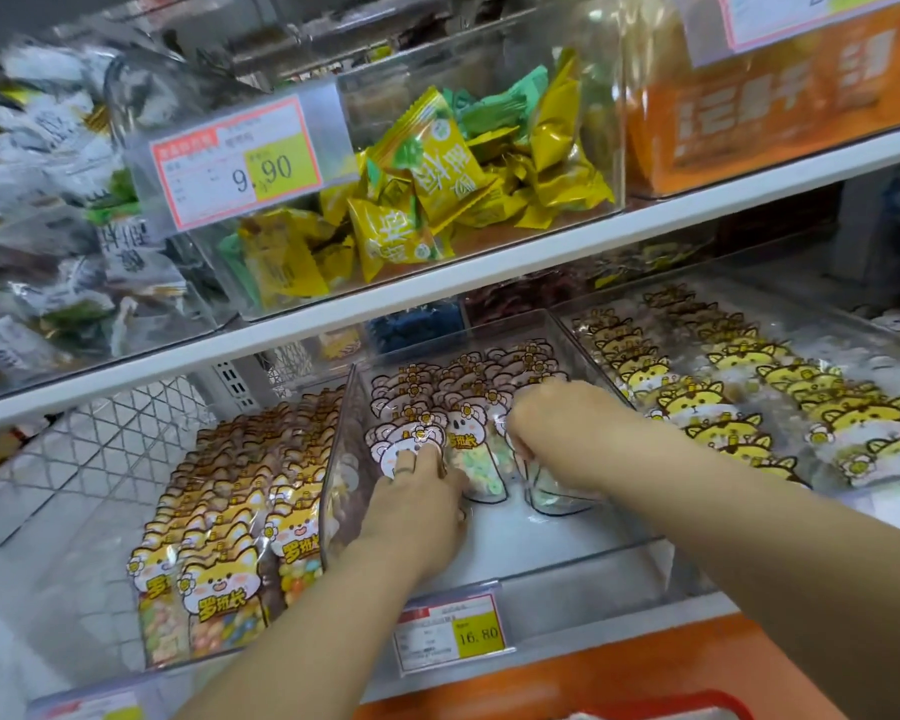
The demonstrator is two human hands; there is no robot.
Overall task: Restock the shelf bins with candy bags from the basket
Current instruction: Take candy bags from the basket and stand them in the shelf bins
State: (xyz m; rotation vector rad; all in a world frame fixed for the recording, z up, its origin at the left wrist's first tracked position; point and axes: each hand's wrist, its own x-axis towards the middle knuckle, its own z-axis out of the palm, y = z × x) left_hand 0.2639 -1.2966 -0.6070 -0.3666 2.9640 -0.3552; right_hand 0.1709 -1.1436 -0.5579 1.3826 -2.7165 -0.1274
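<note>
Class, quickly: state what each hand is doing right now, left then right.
Left hand: closed, gripping the front-left koala bag.
Right hand: closed, gripping the right koala bag by its top.

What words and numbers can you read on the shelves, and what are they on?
"9.90": upper price tag
"16.80": lower price tag
"罗班长": fox candy bags
Tags' small print, yellow packets, orange box: too blurred.
</note>
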